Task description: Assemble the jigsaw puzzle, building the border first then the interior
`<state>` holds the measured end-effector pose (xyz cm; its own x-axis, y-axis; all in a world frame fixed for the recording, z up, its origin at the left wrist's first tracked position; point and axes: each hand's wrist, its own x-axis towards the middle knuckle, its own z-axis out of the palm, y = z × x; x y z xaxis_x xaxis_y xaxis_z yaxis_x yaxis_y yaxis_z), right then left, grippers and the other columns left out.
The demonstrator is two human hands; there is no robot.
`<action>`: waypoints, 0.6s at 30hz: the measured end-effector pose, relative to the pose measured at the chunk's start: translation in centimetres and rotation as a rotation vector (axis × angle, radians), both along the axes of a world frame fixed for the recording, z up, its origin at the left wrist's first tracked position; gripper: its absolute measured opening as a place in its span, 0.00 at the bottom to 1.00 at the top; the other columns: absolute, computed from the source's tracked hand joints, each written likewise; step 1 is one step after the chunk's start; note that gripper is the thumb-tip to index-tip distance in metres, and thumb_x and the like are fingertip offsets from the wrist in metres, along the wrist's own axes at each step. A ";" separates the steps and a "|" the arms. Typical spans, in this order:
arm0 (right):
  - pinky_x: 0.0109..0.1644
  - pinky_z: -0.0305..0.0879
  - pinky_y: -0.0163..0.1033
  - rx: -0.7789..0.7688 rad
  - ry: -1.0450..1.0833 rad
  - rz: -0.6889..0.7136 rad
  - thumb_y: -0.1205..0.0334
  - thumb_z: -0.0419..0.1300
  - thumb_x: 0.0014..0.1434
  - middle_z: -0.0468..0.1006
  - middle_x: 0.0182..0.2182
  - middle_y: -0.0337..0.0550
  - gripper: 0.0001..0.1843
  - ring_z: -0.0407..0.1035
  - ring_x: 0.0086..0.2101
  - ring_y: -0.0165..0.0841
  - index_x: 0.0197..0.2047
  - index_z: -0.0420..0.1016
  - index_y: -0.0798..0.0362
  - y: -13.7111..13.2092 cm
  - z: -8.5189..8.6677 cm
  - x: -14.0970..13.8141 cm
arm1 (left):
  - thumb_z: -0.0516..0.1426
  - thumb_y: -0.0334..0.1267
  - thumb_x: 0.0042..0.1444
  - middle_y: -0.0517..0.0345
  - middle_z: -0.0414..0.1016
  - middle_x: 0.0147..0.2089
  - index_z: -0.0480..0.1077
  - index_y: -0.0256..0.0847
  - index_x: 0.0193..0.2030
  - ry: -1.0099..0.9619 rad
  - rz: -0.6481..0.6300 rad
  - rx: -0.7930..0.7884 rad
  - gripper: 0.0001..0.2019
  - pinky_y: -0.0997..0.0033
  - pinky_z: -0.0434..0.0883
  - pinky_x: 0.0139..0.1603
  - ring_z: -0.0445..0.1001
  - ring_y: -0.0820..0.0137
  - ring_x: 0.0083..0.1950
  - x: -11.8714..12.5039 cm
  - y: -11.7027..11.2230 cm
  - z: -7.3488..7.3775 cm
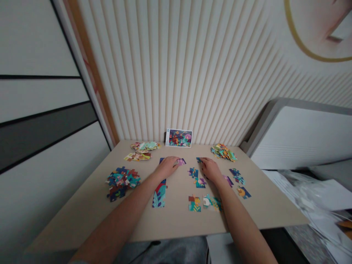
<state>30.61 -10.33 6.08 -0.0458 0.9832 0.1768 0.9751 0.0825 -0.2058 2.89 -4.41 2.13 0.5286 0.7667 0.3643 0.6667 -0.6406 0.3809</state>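
Purple puzzle piece lies near the centre of the frame, at the fingertips of a person's left hand, its grip impossible to tell. Just right of centre, the right hand, fingers bent, meets a dark-blue piece; its hold is also unclear. A colourful pile covers the lower left of the beige table; a picture card stands mid-frame before a fluted wall.
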 end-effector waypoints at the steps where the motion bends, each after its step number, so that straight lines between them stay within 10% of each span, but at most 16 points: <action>1: 0.64 0.58 0.40 0.009 0.017 -0.025 0.67 0.50 0.67 0.74 0.61 0.48 0.25 0.67 0.59 0.38 0.64 0.73 0.49 -0.1 0.2 0.4 | 0.56 0.38 0.66 0.51 0.76 0.60 0.70 0.42 0.60 0.000 -0.003 -0.001 0.17 0.61 0.65 0.67 0.72 0.61 0.62 0.0 0.0 0.1; 9: 0.59 0.62 0.42 -0.116 0.101 0.046 0.39 0.64 0.59 0.77 0.55 0.49 0.32 0.71 0.55 0.43 0.61 0.76 0.46 -1.5 0.5 3.7 | 0.57 0.35 0.65 0.52 0.77 0.57 0.73 0.42 0.57 0.000 0.005 -0.003 0.15 0.63 0.65 0.65 0.73 0.62 0.60 0.3 -0.5 0.7; 18: 0.59 0.62 0.43 -0.191 0.123 0.019 0.44 0.69 0.55 0.77 0.54 0.46 0.23 0.70 0.54 0.42 0.51 0.82 0.44 -2.0 0.8 4.8 | 0.54 0.34 0.67 0.51 0.79 0.52 0.73 0.43 0.53 0.103 0.084 0.033 0.11 0.60 0.65 0.62 0.73 0.60 0.57 1.2 -1.3 1.4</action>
<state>35.42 -12.29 6.88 -0.0546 0.9985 -0.0073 0.9404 0.0490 -0.3365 4.04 -5.70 3.54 0.4990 0.7985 0.3369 0.7532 -0.5918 0.2870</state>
